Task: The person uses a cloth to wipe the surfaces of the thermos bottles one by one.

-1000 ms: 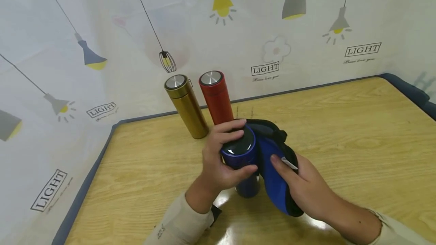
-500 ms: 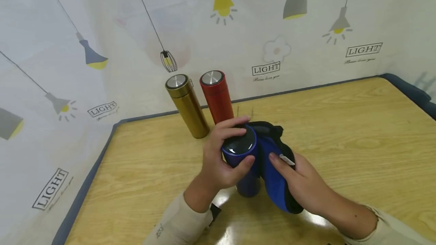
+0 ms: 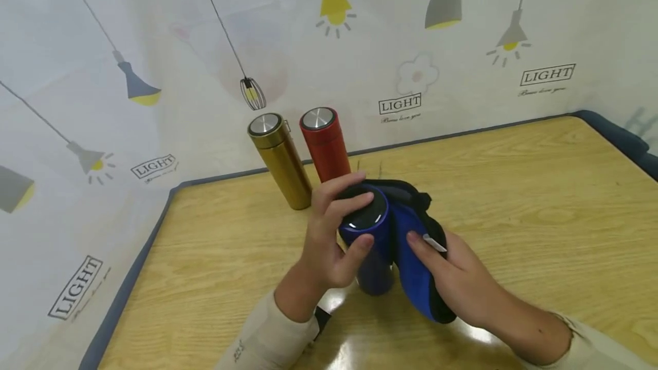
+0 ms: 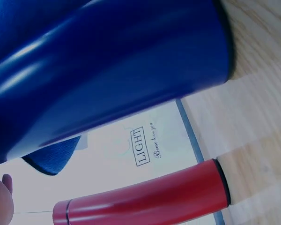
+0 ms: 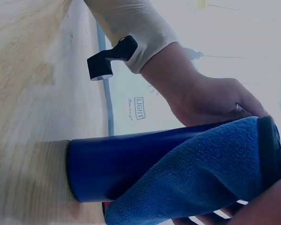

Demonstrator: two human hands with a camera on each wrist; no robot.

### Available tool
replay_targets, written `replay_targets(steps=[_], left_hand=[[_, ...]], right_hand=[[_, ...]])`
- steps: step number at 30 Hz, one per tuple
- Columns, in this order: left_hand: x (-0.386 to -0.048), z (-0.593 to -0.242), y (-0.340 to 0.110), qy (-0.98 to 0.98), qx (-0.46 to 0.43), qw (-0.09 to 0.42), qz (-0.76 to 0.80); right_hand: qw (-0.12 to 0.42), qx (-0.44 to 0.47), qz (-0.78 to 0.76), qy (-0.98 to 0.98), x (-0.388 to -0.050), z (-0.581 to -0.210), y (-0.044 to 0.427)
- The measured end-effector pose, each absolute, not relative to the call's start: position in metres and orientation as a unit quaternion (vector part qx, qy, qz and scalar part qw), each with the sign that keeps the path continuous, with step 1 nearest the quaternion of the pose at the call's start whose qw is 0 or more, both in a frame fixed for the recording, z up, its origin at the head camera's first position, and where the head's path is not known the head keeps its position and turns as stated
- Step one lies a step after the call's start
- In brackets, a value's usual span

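Note:
A blue thermos [image 3: 375,273] with a glossy dark lid stands on the table, its base flat on the wood in the right wrist view. My left hand [image 3: 329,244] holds it at the top: fingers lie over the lid, with the thumb at the near side. In my right hand [image 3: 465,284] is a blue fleecy cloth [image 5: 192,173] with black edging and a small white tag, pinched under the thumb. The cloth lies against the thermos's right side, from its upper part down towards the base. Some right fingers are hidden behind the cloth.
A gold thermos [image 3: 285,167] and a red thermos [image 3: 329,150] stand upright behind the blue one, to the left. The wooden table [image 3: 540,204] meets a lamp-printed wall covering [image 3: 329,67] at the back.
My left hand has turned a little around the top of the thermos, its thumb shifting up and left. The thermos top has moved slightly right. My right hand and the cloth have barely moved.

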State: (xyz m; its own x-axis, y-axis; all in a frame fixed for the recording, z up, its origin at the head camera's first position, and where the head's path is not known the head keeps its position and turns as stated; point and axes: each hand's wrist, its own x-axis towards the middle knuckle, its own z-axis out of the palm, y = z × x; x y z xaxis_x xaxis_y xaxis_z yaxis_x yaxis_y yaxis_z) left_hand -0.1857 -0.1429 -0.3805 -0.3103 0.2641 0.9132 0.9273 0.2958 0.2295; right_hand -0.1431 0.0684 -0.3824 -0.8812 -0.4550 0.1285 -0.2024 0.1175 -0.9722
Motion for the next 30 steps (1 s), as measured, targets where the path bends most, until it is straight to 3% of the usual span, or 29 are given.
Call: replay_targets(steps=[9, 20, 30], left_hand=[[-0.185, -0.383, -0.141, -0.689, -0.416, 0.393, -0.445], [-0.175, -0.389, -0.122, -0.67, -0.34, 0.294, -0.591], [-0.175, -0.396, -0.118, -0.653, -0.339, 0.298, -0.609]], right_hand=[[0.131, -0.233, -0.623, 0.735, -0.151, -0.394, 0.061], [0.115, -0.229, -0.627, 0.736, -0.149, -0.392, 0.065], [0.121, -0.223, -0.637, 0.727, -0.15, -0.394, 0.062]])
